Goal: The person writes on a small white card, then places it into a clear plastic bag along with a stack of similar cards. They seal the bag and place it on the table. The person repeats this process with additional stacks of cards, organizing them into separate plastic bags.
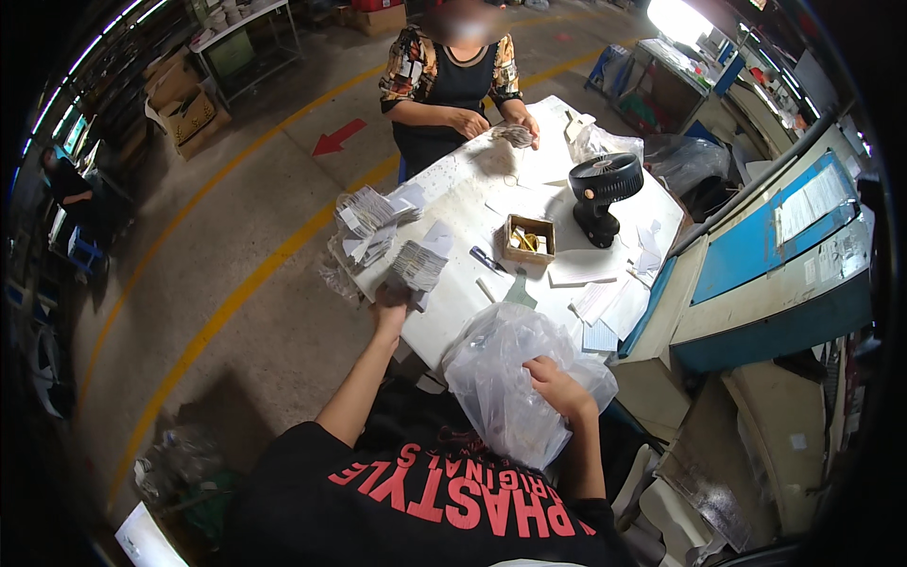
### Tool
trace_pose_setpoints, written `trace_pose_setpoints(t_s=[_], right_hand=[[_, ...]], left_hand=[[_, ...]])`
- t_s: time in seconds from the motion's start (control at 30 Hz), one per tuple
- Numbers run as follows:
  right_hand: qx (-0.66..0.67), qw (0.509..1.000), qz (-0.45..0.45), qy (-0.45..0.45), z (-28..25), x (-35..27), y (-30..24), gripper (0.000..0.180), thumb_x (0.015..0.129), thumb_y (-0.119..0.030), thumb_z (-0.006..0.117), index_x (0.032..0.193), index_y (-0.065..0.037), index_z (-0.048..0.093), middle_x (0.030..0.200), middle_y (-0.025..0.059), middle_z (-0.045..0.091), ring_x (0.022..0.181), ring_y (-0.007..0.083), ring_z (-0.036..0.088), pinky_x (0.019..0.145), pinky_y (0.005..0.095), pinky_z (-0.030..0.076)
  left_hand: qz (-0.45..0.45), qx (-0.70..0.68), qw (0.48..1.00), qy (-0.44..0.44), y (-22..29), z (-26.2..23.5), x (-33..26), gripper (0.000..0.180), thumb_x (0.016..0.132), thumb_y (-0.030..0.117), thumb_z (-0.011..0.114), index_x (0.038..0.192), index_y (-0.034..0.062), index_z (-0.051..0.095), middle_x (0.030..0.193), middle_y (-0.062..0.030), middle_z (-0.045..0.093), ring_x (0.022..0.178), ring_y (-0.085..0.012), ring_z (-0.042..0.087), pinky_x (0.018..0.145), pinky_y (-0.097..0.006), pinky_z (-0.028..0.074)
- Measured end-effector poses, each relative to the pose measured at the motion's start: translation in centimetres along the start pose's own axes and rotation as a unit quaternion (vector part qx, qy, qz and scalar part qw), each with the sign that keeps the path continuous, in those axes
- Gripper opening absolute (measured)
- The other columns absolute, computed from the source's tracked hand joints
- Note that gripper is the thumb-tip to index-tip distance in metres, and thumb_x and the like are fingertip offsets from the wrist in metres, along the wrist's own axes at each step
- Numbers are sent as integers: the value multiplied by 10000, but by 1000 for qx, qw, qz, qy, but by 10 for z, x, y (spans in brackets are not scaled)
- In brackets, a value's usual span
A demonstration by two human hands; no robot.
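Two bare hands work at one white table [452,304]; clock directions are taken from the one open brown box [525,254] near its middle, twelve o'clock being straight ahead.

Two stacks of cards lie on the left: the nearer stack [420,267] between eight and nine o'clock, the farther stack [365,215] at nine, by the table's edge. Both are made of many thin, flat, pale grey-and-white cards, with uneven edges. One plastic bag [501,378] sits at six o'clock, and one black fan [607,180] stands at two, round-headed on a short neck. Several loose papers [624,308] overlap between four and five.

The left hand [389,310], at eight o'clock, meets the near end of the nearer stack; its fingers are largely hidden there, so how far it is closed cannot be told. The right hand [559,387], between five and six, has its fingers curled in and pinches a fold of the plastic bag.

The bag is thin, cloudy and see-through, puffed out and crinkled. The box has straight sides and holds small yellowish pieces. At eleven o'clock sits one co-worker [457,90], both hands at a small grey bundle [515,136].
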State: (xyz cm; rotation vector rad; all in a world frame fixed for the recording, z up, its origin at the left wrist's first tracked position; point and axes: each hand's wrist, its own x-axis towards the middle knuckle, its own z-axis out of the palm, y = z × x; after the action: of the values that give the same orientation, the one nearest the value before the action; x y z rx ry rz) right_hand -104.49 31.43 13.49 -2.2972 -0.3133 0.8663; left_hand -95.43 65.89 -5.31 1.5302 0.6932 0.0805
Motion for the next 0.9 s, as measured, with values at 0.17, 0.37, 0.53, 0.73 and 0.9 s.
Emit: trace_pose_setpoints(t_s=[0.17,0.37,0.53,0.73,0.9], right_hand=[[47,998,39,-11,-11,-3,-32,403,1002,-212,531,1358,-33,585,1305,191,563,1274,379,533,1104,395,427],[-26,993,-90,65,-2,-5,-5,446,1058,-459,518,1400,-181,591,1221,169,679,1137,389,654,997,426,500],[-61,994,-18,88,-22,-23,-19,412,1066,-430,555,1299,-99,631,925,251,704,895,464,684,831,503,541],[-48,967,-30,248,-57,-88,-57,322,1059,-303,592,1184,-17,669,885,264,705,820,481,674,748,550,523],[-56,973,-105,199,-82,-137,-85,359,1024,-226,627,1347,-75,670,809,102,713,744,289,686,877,456,484]], left_hand=[[53,-24,998,-17,6,11,-17,844,831,211,879,1483,41,372,1427,-213,555,1256,-287,592,1051,-393,493],[102,58,992,-49,-5,15,1,835,774,277,922,1432,-2,492,1312,-184,659,1168,-272,657,1001,-381,522],[17,-73,992,-105,-13,-8,14,588,909,164,785,1424,6,552,1338,-113,656,1173,-195,644,1007,-356,508],[-64,-218,948,-223,-28,-52,17,562,1059,449,549,1526,142,495,1476,-47,587,1357,-265,564,1098,-460,481],[0,-267,932,-245,37,-77,-40,612,1056,504,522,1568,182,436,1540,-78,533,1402,-309,531,1085,-555,513]])
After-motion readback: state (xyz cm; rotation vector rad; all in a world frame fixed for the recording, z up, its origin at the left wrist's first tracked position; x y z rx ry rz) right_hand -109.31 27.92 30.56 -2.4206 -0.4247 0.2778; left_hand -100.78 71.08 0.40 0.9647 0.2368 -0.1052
